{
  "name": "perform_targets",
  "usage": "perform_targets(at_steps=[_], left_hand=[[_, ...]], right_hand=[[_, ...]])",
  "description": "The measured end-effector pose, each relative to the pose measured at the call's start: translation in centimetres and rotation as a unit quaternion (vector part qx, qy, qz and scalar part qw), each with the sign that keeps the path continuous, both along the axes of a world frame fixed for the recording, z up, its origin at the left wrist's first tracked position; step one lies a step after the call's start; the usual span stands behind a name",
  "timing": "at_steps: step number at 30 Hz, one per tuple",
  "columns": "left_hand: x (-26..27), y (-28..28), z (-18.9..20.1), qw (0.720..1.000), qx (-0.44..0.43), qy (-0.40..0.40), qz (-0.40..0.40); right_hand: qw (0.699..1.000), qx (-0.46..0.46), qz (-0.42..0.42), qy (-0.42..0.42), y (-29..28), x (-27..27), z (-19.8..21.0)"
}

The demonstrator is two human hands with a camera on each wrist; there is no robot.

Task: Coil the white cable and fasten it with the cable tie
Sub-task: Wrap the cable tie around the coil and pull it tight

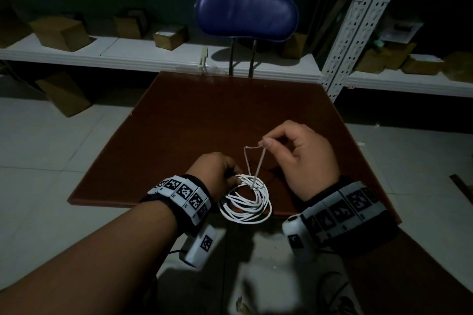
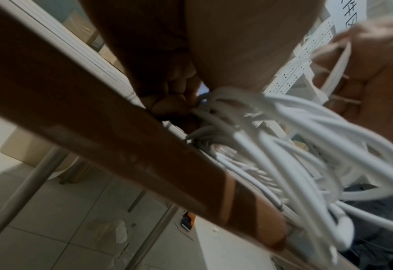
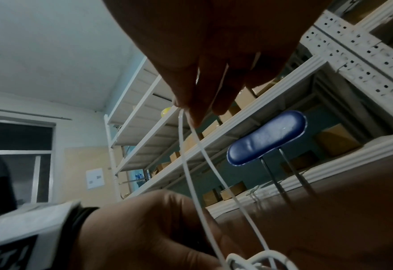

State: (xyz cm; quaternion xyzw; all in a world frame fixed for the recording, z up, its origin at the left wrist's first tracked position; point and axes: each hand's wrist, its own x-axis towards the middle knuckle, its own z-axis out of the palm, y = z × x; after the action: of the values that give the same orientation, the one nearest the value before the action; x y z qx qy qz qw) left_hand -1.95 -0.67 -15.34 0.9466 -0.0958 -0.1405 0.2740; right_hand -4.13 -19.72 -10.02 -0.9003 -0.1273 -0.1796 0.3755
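Observation:
The white cable point(image 1: 245, 199) is wound into a coil of several loops hanging over the near edge of the brown table point(image 1: 204, 115). My left hand point(image 1: 231, 178) grips the coil at its upper left side; the left wrist view shows its fingers point(image 2: 174, 102) curled round the strands point(image 2: 294, 146). A thin white cable tie point(image 1: 259, 163) rises from the coil's top as a narrow loop. My right hand point(image 1: 265, 143) pinches the tie's upper end between thumb and forefinger, above the coil. In the right wrist view both strands of the tie point(image 3: 190, 164) run down from the right hand point(image 3: 186, 109).
A blue-backed chair point(image 1: 245, 15) stands behind the table's far edge. White metal shelving point(image 1: 358, 28) with cardboard boxes point(image 1: 58, 30) lines the back wall. A small pale object point(image 1: 204, 60) sits by the table's far edge. Tiled floor lies on both sides.

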Motion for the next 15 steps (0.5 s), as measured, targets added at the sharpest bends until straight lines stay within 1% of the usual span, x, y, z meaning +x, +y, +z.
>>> perform_targets(at_steps=[5,9,10,12,15], left_hand=[[-0.1,-0.1,-0.2,1.0,0.002,-0.007,0.01],[0.0,-0.3,-0.2,1.0,0.004,-0.007,0.008],[-0.1,-0.3,-0.2,1.0,0.004,-0.003,0.008],[-0.1,-0.3,-0.3,1.0,0.006,-0.002,0.009],[0.4,-0.6,0.5,0.999,0.03,0.018,-0.006]], right_hand=[[0.998,0.049,0.009,0.037,-0.4,-0.1,0.4],[0.999,0.019,0.015,0.045,-1.0,0.1,0.4],[0.999,0.004,0.012,0.032,-1.2,0.2,0.4],[0.999,-0.029,0.005,-0.024,-1.6,0.4,0.5],[0.996,-0.037,-0.005,-0.081,-2.2,0.3,1.4]])
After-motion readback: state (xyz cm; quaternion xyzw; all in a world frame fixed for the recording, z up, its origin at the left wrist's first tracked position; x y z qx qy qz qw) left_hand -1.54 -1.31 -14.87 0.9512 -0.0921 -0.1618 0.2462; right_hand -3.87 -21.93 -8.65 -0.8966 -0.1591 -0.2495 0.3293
